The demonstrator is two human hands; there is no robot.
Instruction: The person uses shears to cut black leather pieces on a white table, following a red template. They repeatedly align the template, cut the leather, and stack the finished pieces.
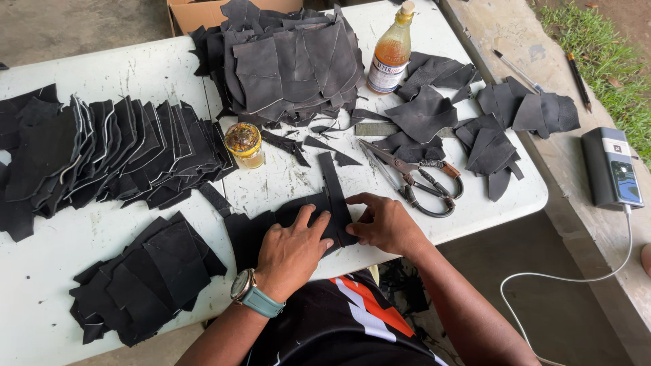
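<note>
My left hand [291, 247], with a watch on its wrist, lies flat on a black leather piece [298, 210] near the front edge of the white table [285, 179]. A narrow black strip [332, 183] stands across that piece. My right hand [383, 220] presses its fingertips on the lower end of the strip. Both hands hold the leather down against the table; neither lifts anything.
Big piles of black leather cut-outs lie at the back [285, 61], left [108, 152], front left [146, 278] and right [495, 129]. Scissors [413, 176], a small glue jar [244, 144] and a bottle [391, 51] stand close by. A phone on a power bank [614, 169] rests on the ledge at right.
</note>
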